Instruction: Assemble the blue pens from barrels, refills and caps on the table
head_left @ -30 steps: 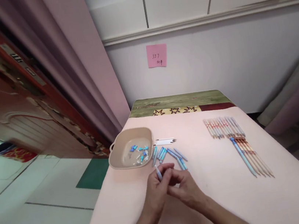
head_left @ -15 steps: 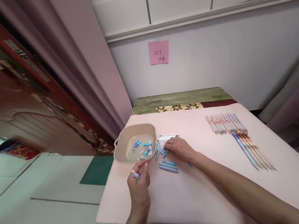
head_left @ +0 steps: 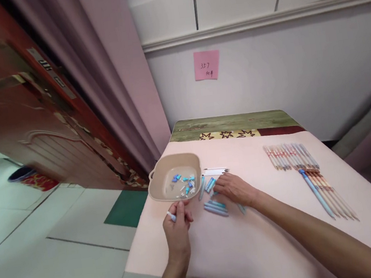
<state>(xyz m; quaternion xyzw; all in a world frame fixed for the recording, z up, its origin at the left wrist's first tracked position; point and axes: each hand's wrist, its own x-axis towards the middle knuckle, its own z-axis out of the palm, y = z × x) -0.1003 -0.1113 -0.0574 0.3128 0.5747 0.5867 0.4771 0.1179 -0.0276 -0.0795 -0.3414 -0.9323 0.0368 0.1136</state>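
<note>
My left hand [head_left: 178,239] is closed around a light blue and white pen part [head_left: 171,216], just in front of the basin's near rim. The beige basin [head_left: 157,193] contains several small blue and white pen pieces [head_left: 187,188]. Over the middle of the table, my right hand [head_left: 236,189] has its fingers bent together on a light blue pen part, mostly hidden by the fingertips. Beside those fingers lie short blue pen pieces [head_left: 210,185] and a slim blue barrel [head_left: 201,188]. Several blue barrels [head_left: 216,208] lie in a group nearer me. White refills [head_left: 216,171] rest behind the hand.
On the right of the pink-covered table [head_left: 256,248] lies a row of clear-barrelled pens [head_left: 291,156]. Below it is a second row of pens [head_left: 329,194], with a blue pen [head_left: 318,196] at its left. A wall stands behind the table, and a red door [head_left: 45,126] on the left.
The view has shifted, so everything sits further right. My right hand has drawn slightly back from the short blue pieces, uncovering them. My left hand still holds its pen part.
</note>
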